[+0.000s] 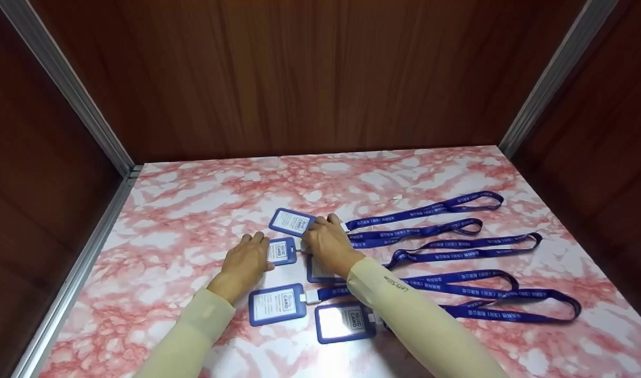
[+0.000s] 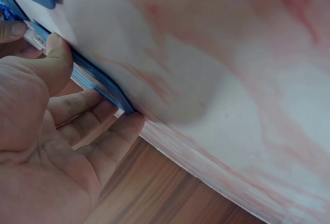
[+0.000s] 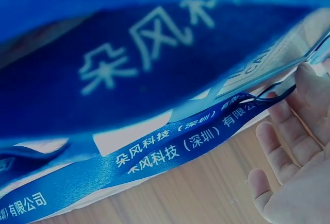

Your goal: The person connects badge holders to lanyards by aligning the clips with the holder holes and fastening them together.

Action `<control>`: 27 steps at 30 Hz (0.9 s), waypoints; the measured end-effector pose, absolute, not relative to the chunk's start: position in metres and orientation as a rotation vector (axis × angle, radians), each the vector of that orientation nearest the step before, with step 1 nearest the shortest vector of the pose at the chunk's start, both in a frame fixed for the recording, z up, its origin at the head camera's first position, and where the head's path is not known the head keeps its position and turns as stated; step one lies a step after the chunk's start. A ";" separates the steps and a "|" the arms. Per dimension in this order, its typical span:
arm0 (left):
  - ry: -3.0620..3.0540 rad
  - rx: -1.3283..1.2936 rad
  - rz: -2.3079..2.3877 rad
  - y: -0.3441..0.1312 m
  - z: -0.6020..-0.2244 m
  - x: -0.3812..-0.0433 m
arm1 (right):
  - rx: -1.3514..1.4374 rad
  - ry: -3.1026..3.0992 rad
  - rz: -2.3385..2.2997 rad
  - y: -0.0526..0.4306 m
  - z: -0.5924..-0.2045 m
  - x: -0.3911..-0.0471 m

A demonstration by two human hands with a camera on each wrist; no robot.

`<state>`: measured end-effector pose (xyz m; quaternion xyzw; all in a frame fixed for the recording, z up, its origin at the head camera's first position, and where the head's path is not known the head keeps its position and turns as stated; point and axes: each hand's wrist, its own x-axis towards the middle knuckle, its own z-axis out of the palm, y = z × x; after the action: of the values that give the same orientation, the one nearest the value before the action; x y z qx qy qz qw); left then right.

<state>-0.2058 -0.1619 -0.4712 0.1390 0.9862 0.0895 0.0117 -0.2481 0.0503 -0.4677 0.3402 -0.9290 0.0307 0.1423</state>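
My left hand (image 1: 242, 263) grips a blue-framed badge holder (image 1: 283, 251) with a printed card inside, thumb on its near edge and fingers along the far edge. The left wrist view shows this holder (image 2: 100, 77) lying on the tabletop between thumb and fingers. At its right end, my right hand (image 1: 328, 242) pinches the blue lanyard (image 3: 237, 105) close to the white clip (image 2: 35, 39). A second badge holder (image 1: 290, 221) lies tilted just beyond the right hand. Another holder (image 1: 320, 270) is partly covered by the right hand and wrist.
Two more badge holders (image 1: 276, 304) lie nearer, one (image 1: 345, 323) partly by the right forearm. Several lanyards (image 1: 456, 244) stretch rightward across the red-and-white marbled table (image 1: 194, 199). Brown wood panels (image 1: 310, 79) stand behind and at both sides, with metal posts (image 1: 73, 84) in the corners.
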 end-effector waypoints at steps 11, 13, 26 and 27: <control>3.051 0.418 0.289 -0.161 -0.473 -0.206 | 0.983 -2.687 0.095 0.046 -0.473 -0.248; 3.058 0.417 0.279 -0.161 -0.473 -0.207 | 0.980 -2.694 0.108 0.045 -0.473 -0.248; 3.078 0.452 0.279 -0.162 -0.473 -0.206 | 1.016 -2.733 0.261 0.042 -0.474 -0.249; 3.083 0.456 0.275 -0.162 -0.473 -0.206 | 1.028 -2.728 0.264 0.041 -0.475 -0.249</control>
<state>-0.2062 -0.1624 -0.4727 0.1459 0.9854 0.0880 0.0064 -0.2491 0.0413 -0.4749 0.3492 -0.9266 0.0898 0.1069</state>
